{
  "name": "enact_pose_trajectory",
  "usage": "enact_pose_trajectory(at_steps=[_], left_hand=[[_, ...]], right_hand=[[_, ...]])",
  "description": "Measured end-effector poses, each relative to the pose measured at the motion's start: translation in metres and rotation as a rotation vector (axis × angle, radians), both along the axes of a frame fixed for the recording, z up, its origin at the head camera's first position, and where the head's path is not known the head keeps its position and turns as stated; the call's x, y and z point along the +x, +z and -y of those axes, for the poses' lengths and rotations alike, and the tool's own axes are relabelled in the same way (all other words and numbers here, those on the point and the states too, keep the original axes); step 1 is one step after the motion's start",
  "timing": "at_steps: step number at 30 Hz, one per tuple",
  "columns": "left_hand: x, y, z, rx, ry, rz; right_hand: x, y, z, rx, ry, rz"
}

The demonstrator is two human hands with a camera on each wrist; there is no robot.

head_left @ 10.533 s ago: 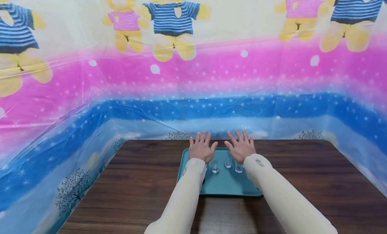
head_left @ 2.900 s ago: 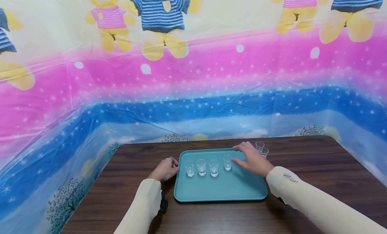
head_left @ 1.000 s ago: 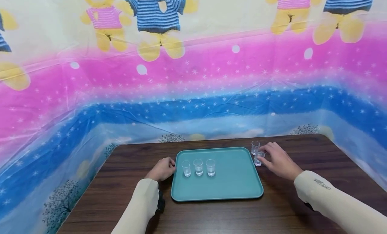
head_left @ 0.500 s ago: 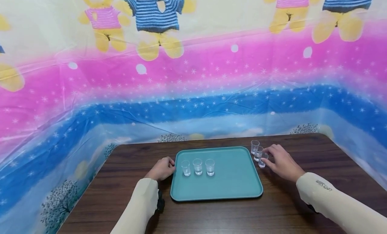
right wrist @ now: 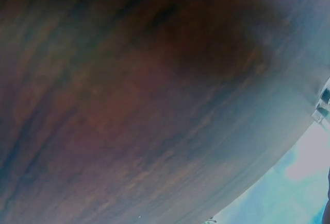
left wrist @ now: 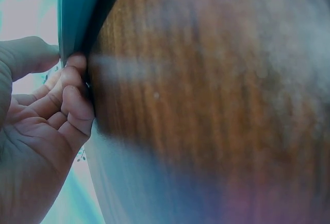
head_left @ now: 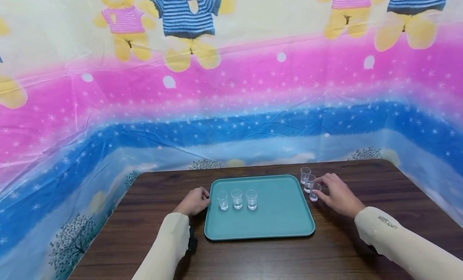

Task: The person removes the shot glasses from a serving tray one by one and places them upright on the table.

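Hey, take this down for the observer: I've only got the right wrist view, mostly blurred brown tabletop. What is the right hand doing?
Observer: In the head view, the right hand pinches a small clear glass between thumb and finger, just right of the teal tray.
Operator: Thanks. And where's the left hand?
Observer: The left hand holds the tray's left edge, thumb on one side of the rim and curled fingers on the other.
Operator: Any glasses on the tray itself?
Observer: Yes, three upright glasses in a row, toward its left side.
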State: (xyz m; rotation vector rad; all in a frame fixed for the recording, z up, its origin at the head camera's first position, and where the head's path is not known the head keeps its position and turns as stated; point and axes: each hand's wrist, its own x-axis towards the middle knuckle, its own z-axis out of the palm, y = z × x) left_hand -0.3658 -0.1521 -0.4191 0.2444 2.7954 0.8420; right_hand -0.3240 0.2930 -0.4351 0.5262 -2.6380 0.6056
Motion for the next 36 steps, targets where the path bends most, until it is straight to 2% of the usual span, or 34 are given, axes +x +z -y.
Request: enact_pose_trajectory(at_steps=[6,16,25,31,36], left_hand=[[0.0,0.0,-0.001,-0.001,-0.001,0.0],[-0.001,-0.002,0.001,0.004,-0.007,-0.003],[-0.003,-0.003,0.002,0.013,-0.001,0.011],[-0.002,-0.004,0.002,0.019,0.0,0.005],[-0.003,-0.005,0.003,0.012,-0.004,-0.001]], right_hand=[[-0.001,0.0,-0.001,0.002,0.004,-0.016],[-0.006,0.006,0.003,0.0,0.033,-0.125],[-0.007,0.013,0.03,-0.016,0.121,-0.069],[-0.012,0.015,0.049,-0.007,0.176,-0.107],[-0.014,0.014,0.064,-0.018,0.195,-0.104]])
